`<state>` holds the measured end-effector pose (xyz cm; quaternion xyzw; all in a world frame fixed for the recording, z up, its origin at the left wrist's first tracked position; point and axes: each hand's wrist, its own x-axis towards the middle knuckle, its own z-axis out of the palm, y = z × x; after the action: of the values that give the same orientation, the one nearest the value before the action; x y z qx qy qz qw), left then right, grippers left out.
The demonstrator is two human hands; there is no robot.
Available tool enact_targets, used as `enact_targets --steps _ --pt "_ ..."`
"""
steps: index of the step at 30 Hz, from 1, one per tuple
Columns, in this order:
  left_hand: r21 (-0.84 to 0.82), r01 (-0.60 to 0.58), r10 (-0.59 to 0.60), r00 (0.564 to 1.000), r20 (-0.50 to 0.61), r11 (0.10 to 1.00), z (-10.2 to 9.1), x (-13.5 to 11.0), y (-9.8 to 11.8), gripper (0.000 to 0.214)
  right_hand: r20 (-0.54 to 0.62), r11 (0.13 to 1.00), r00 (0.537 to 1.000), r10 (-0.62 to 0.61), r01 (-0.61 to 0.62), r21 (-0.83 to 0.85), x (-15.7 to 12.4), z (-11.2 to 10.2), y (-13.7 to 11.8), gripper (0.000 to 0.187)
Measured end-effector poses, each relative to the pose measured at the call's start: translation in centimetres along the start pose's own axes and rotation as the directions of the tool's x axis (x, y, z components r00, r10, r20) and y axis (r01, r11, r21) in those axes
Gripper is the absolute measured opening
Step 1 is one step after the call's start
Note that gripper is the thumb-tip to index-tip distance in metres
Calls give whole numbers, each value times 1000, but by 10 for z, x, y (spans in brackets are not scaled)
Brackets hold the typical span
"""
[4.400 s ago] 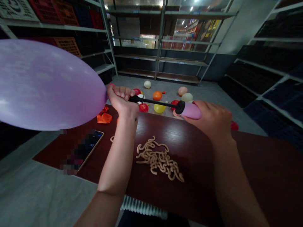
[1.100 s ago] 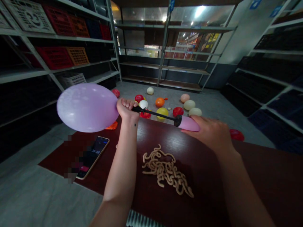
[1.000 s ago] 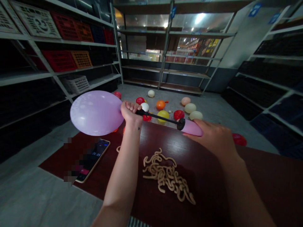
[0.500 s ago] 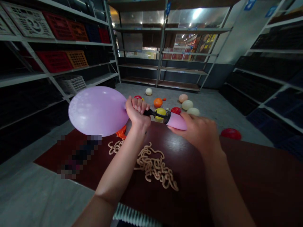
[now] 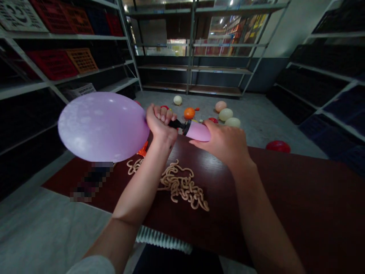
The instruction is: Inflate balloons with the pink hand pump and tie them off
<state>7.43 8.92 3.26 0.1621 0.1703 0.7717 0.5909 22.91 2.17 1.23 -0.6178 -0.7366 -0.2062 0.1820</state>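
My left hand (image 5: 162,121) is closed round the neck of a big, inflated purple balloon (image 5: 102,127) and the black end of a hand balloon pump (image 5: 197,131). The balloon sticks out to the left, above the table. On the other side, my right hand (image 5: 228,144) grips the pump's pink barrel, whose black collar is close to my left hand. My fingers hide the balloon's mouth and the nozzle. Below my hands, a tangled heap of tan, cord-like pieces (image 5: 184,186) lies on the dark brown table (image 5: 285,198).
Limp orange balloons (image 5: 142,149) lie partly behind my left forearm. A pixelated dark object (image 5: 94,180) is at the table's left. Several inflated balloons rest on the floor, including an orange one (image 5: 189,113) and a red one (image 5: 278,146). Shelves (image 5: 219,70) with crates (image 5: 53,62) stand around.
My right hand has pushed the pink barrel leftward, so the black rod between it and my left hand has mostly disappeared. Both hands and the balloon have shifted left in view.
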Motion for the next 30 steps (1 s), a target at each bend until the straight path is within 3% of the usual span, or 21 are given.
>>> enact_targets --steps 6,13,18,24,30 --pt "-45 -25 25 1000 -8 999 -3 12 21 51 -82 998 996 -32 28 -48 2 1 6 38" --pt "-58 -79 73 993 -93 995 -14 31 58 54 -140 989 987 -83 64 -137 0 1 26 40" --pt "-69 -102 97 993 -68 992 -33 51 75 56 -132 981 988 -78 52 -187 -1 3 29 44" --pt "-15 -138 138 990 17 990 -42 60 74 58 -111 985 993 -42 22 -172 -3 1 25 42" --pt "-71 -186 189 981 41 980 -15 28 63 59 -179 977 982 -56 18 -211 -5 -9 32 41"
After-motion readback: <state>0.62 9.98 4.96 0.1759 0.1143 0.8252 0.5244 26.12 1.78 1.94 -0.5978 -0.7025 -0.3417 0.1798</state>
